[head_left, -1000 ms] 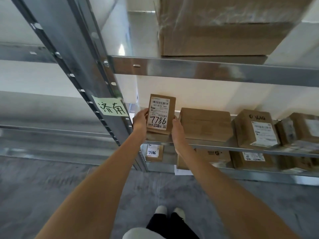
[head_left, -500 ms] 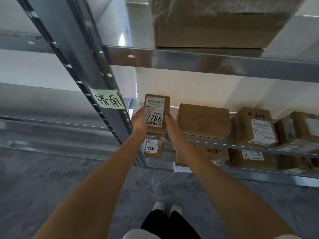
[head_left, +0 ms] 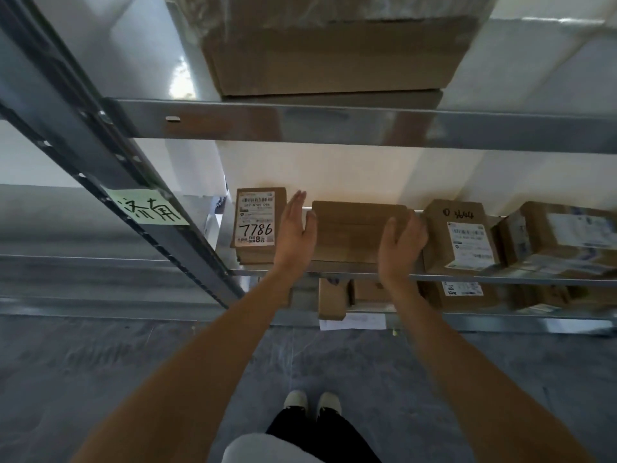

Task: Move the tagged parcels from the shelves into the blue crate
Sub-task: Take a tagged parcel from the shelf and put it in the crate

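A small brown parcel labelled 7786 [head_left: 255, 225] stands on the middle shelf [head_left: 334, 271] at its left end, with no hand on it. Right of it lies a plain brown box [head_left: 354, 233]. My left hand [head_left: 295, 233] is at that box's left side with straight fingers, thumb at its edge. My right hand [head_left: 402, 245] has its fingers curled over the box's right side. Two labelled parcels [head_left: 462, 238] [head_left: 561, 237] sit farther right. The blue crate is not in view.
A large carton [head_left: 334, 51] fills the shelf above. A metal upright [head_left: 110, 155] with a green handwritten note [head_left: 148, 207] stands at left. More parcels [head_left: 462, 294] lie on the lower shelf. My feet [head_left: 310, 401] stand on grey floor.
Both hands let go of the 7786 parcel, which now stands on the shelf, and moved right to the two sides of the plain box.
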Motion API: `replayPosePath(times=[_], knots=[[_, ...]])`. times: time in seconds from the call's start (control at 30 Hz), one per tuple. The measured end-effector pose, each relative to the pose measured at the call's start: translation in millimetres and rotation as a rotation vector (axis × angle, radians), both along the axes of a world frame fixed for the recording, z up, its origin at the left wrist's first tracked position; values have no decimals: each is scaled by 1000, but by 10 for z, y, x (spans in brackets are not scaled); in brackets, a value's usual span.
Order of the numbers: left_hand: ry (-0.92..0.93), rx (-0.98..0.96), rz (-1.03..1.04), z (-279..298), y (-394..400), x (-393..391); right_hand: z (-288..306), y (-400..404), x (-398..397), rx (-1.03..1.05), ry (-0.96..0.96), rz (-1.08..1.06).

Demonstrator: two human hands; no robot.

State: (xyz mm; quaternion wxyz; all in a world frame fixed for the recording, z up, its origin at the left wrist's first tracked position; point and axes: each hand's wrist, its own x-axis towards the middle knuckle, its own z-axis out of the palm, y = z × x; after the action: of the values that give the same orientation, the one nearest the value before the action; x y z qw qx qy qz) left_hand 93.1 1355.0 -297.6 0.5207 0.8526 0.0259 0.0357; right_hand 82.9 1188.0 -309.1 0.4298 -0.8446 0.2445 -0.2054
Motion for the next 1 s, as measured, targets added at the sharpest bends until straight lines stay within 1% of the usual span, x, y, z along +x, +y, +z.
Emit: replayPosePath(times=[0.1, 0.13, 0.2, 0.27, 0.4, 0.47, 0.5, 0.6, 0.7, 0.77, 0.87, 0.93, 1.0], knots=[[329, -207, 66, -149, -289, 28, -95, -387, -5, 116, 211, -4], [420, -249, 97, -159, -342, 43, -125, -455, -16, 204, 264, 20], [532, -338, 187, -160, -405, 76, -133, -507, -38, 395, 369, 82], [581, -415, 231, -159, -416, 78, -162, -541, -55, 424, 432, 154], [607, -416, 204, -165, -354, 80, -187, -561, -53, 456, 432, 172], [633, -462, 214, -148, -347, 101, -164, -571, -60, 476, 382, 165], [624, -498, 239, -150, -338, 116, -143, -583, -67, 493, 339, 148], [553, -689, 379, -55, -296, 146, -73, -651, -69, 590, 213, 76], [515, -790, 406, -3, -255, 227, 48, -711, -69, 664, 161, 17], [521, -814, 413, 67, -256, 246, 92, -744, -58, 717, 131, -15], [545, -783, 387, 80, -266, 241, 92, -775, -48, 770, 109, 9], [546, -792, 352, 61, -273, 214, 102, -763, -60, 798, 120, 4], [552, -759, 278, 36, -263, 166, 92, -746, -59, 792, 137, 7]])
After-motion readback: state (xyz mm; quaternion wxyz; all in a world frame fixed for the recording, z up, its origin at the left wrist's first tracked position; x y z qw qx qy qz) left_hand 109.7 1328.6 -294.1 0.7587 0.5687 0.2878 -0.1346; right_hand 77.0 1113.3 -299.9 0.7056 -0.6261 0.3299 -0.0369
